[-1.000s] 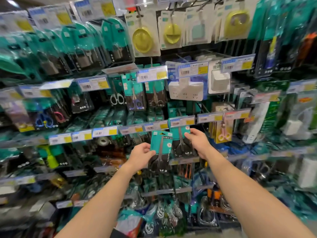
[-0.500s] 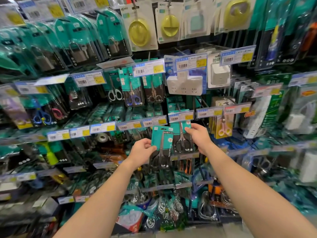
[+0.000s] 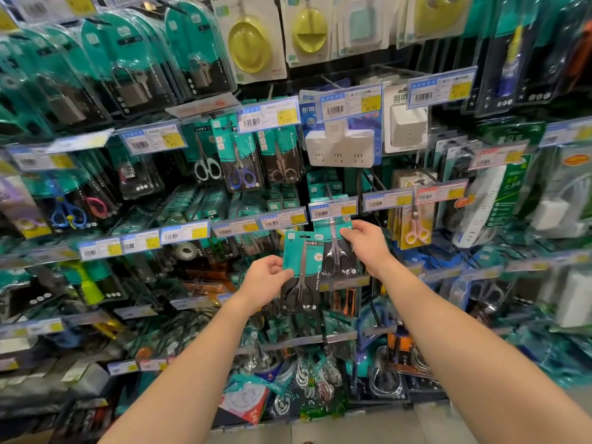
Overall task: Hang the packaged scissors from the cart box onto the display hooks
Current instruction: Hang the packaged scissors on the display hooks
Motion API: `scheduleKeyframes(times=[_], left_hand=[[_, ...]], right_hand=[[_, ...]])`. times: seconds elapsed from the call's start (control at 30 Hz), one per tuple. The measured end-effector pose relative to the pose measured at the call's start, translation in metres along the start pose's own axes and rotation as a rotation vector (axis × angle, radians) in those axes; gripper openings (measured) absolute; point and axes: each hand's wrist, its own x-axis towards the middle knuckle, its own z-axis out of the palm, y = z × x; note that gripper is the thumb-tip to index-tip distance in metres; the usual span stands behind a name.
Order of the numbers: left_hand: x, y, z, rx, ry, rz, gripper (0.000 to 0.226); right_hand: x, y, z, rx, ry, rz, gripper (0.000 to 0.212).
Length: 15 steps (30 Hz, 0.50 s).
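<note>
My left hand (image 3: 267, 281) pinches the left edge of a teal-and-black carded pack of black-handled scissors (image 3: 302, 270), held upright in front of the display wall. Just right of it hangs another pack of the same scissors (image 3: 337, 251) on a display hook beneath a price tag (image 3: 333, 209). My right hand (image 3: 365, 246) grips that hanging pack at its upper right edge. The hook's tip is hidden behind the tag and packs. The cart box is out of view.
The pegboard wall is packed with hanging goods: padlocks (image 3: 131, 88) upper left, other scissors (image 3: 243, 168) above, white power sockets (image 3: 339, 145), pink scissors (image 3: 416, 225) to the right, cables and tape below. Price-tag strips jut out along each row.
The view has shifted slightly; both hands stay at the same hook. The held pack has dropped a little and sits left of the hanging pack, which my right hand keeps gripping.
</note>
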Motion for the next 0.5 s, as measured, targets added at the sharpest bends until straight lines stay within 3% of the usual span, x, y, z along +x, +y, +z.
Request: scheduleKeyframes(times=[0.37,0.5], left_hand=[[0.001,-0.008,0.004,-0.022,-0.009,-0.031,0.014],[-0.001,-0.009,0.007,-0.029,-0.005,-0.015,0.015]], right_hand=[[0.011,0.044,0.009,-0.033,-0.057,0.213,0.031],[0.018,0.050,0.009,0.008,-0.009,0.252,0.016]])
